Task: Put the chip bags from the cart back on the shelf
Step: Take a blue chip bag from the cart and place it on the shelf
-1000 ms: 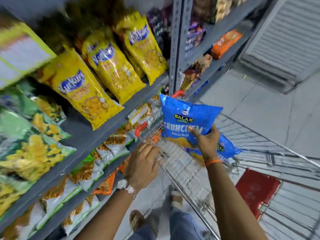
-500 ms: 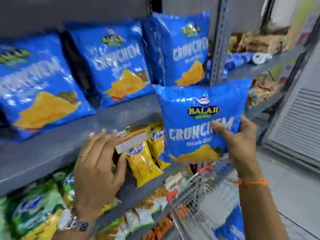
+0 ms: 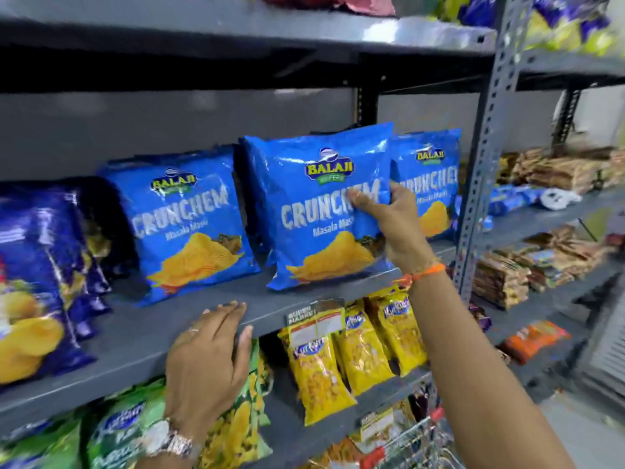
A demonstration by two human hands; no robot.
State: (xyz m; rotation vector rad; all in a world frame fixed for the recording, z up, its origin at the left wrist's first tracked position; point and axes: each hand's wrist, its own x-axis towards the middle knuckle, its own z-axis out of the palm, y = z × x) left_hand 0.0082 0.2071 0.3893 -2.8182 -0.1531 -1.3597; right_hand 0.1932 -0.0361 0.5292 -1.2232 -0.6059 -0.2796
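Chip bag (image 3: 318, 211), upright on the grey shelf (image 3: 142, 336) between two matching blue bags, is gripped at its right edge by the right hand (image 3: 394, 228), which should seat it squarely before releasing, while the flat, empty left hand (image 3: 209, 360) steadies against the shelf lip.

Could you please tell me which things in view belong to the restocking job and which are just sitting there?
In the job:
- middle Crunchem bag, in the right hand
- grey shelf, steadied by the left hand
- cart

Just there:
- other Crunchem bags
- yellow packs
- green bags
- dark blue bags
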